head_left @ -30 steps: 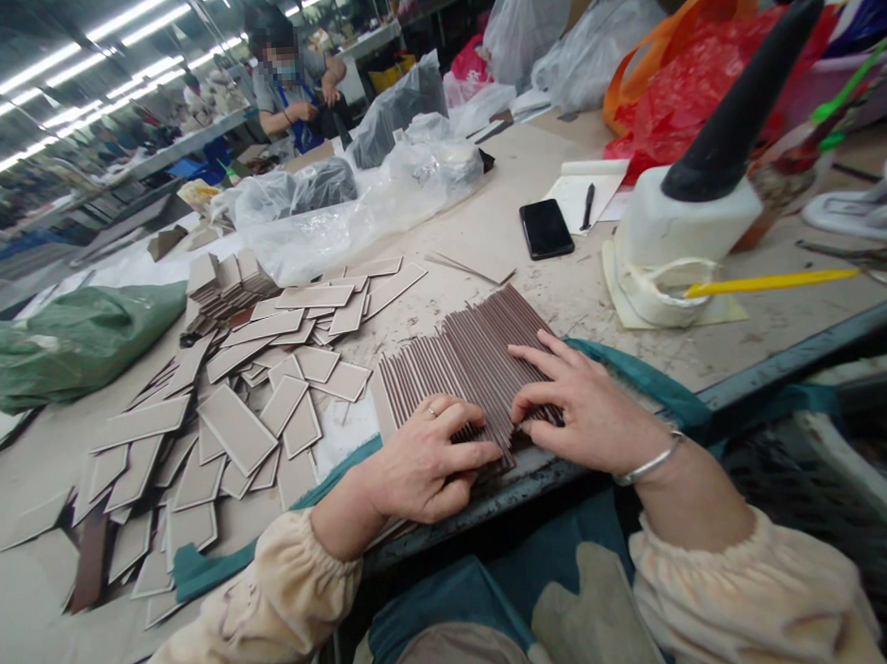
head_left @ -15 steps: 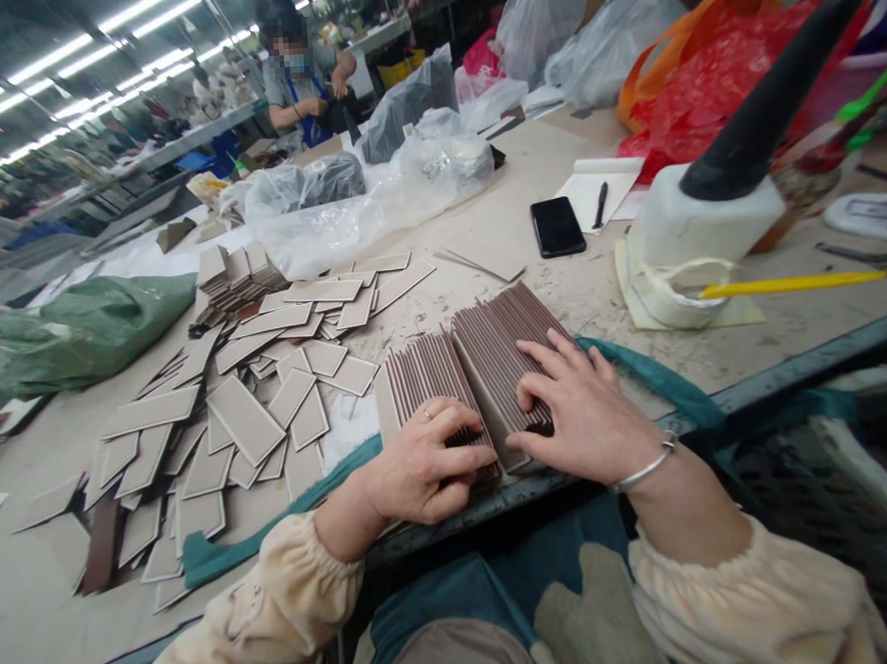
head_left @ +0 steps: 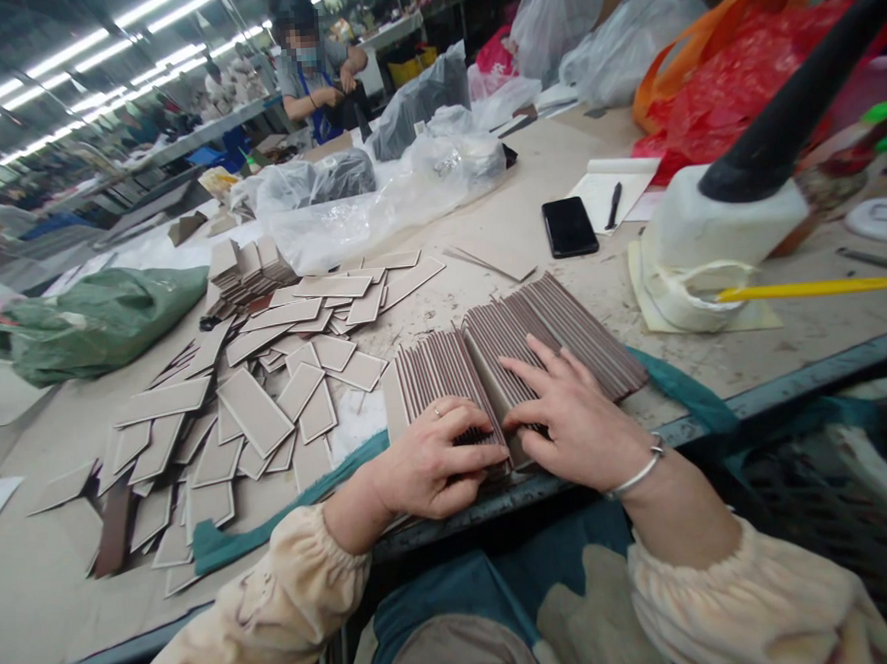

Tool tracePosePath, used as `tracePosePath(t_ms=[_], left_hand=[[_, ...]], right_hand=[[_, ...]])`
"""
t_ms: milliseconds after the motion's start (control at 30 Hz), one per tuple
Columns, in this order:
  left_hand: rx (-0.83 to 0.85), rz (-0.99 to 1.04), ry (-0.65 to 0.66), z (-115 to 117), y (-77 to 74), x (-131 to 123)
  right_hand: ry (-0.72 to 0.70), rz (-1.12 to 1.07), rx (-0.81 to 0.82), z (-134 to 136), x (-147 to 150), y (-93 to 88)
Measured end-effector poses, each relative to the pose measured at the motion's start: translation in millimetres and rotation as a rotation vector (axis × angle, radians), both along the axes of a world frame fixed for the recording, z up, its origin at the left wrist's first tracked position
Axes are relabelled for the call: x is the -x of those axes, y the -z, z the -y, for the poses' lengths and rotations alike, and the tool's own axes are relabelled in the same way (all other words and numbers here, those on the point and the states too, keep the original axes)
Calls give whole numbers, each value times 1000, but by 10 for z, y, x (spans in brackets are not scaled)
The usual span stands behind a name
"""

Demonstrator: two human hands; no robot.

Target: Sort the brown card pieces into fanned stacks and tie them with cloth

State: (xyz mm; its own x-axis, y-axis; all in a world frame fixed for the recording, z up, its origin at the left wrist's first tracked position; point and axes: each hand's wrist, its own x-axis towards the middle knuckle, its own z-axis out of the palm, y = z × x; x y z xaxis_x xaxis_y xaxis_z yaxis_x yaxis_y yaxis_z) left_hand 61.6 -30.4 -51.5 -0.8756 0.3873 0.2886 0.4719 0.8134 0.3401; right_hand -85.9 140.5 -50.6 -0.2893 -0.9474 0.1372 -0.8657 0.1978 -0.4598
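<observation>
Over on the far left of the tabletop point(head_left: 45, 587) sits a green bag point(head_left: 89, 319), then a messy spread of loose flat cards point(head_left: 253, 414). Near the front edge, a row of thin brown cards standing on edge is split in two. My left hand point(head_left: 428, 458) is curled over the near end of the left bundle point(head_left: 438, 367), fingers bent around it. The right hand point(head_left: 576, 419) lies flat, fingers spread, on the right bundle point(head_left: 564, 330). Further right: black phone point(head_left: 569, 226), white jug point(head_left: 715, 235), yellow stick point(head_left: 809, 289).
</observation>
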Motion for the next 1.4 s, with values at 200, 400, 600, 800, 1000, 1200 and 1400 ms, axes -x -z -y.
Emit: tracePosePath(t_ms=[200, 400, 600, 800, 1000, 1200, 1400], left_hand=[[-52, 4, -1, 3, 13, -11], [-95, -13, 23, 50, 7, -71], [-77, -9, -12, 68, 1, -103], [-75, -4, -9, 62, 6, -102], [-78, -11, -8, 66, 19, -107], [-63, -29, -11, 70, 45, -124], [-55, -62, 3, 58, 60, -117]], right_hand=[[-11, 9, -20, 2, -8, -29], [-12, 11, -34, 7, -7, -33], [-12, 16, -33, 10, 0, -28], [-12, 15, -34, 10, 5, -19], [-11, 20, -60, 11, 6, -55], [3, 26, -70, 10, -37, -49], [65, -3, -142, 18, -101, 13]])
